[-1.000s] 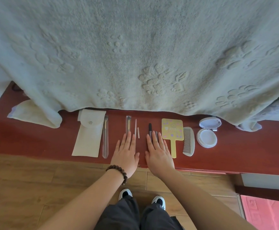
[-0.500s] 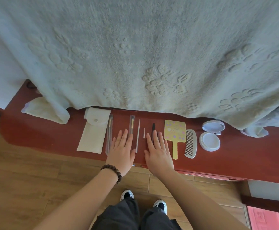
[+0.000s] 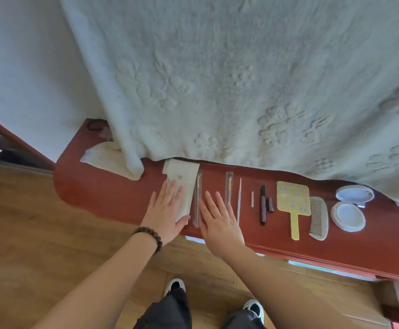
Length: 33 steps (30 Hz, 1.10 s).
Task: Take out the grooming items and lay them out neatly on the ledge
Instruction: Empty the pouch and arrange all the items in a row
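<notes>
A row of grooming items lies on the red ledge. From left: a cream pouch, a brush in a clear sleeve, a second sleeved brush, a thin stick, a small cap, a dark pen, a yellow hand mirror, a white comb and an open round compact. My left hand lies flat on the pouch's lower part, fingers apart. My right hand rests flat between the two brushes, holding nothing.
A pale embossed blanket hangs over the ledge's back edge. A folded cream cloth lies at the ledge's left end. Wooden floor and my shoes are below.
Both hands have slid left along the ledge, from the pen and thin stick to the pouch and the first brush. The camera view swung left too.
</notes>
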Tool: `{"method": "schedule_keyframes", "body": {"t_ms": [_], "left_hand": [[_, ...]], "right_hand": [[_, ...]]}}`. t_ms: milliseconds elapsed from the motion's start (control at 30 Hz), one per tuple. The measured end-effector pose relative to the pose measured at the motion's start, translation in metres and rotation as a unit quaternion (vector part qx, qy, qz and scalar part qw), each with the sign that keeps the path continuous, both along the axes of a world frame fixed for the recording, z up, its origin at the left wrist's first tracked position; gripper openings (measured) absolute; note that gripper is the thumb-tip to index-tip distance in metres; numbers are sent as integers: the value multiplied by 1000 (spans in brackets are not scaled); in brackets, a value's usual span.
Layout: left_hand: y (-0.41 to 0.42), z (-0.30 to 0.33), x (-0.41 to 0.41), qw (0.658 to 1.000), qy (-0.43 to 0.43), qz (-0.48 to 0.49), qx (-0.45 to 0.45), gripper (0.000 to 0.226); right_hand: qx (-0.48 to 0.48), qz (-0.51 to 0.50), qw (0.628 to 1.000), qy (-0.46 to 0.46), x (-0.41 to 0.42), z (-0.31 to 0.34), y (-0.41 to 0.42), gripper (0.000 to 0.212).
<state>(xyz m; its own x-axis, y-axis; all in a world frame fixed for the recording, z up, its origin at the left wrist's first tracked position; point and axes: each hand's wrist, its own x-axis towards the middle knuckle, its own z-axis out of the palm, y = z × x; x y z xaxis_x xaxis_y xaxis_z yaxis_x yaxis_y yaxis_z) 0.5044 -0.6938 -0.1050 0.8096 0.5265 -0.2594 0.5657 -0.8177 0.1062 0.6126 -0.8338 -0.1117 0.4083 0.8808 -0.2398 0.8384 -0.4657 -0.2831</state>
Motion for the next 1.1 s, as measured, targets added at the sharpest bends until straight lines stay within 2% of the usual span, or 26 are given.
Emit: {"method": "schedule_keyframes", "body": {"t_ms": [167,467,600,800,1100], "left_hand": [[22,-18,-6,997,36,-57,-26,69],[17,-24,-6,998,-2,-45,-51,71],[16,-22,-5,996,11,-57,-72,71],[20,-19,-6,994,22,-70,-85,81],[9,-17,-3,993,25,-78,-88,86]], "right_hand": [[-37,-43,998,-12,-20,-18,27,73],[-66,-149,986,-39,-28,-18,27,76],[-53,-136,988,-44,-16,-13,32,56],[11,-149,988,-48,-12,-4,13,57],[-58,-158,985,-24,-14,-10,-10,61]]}}
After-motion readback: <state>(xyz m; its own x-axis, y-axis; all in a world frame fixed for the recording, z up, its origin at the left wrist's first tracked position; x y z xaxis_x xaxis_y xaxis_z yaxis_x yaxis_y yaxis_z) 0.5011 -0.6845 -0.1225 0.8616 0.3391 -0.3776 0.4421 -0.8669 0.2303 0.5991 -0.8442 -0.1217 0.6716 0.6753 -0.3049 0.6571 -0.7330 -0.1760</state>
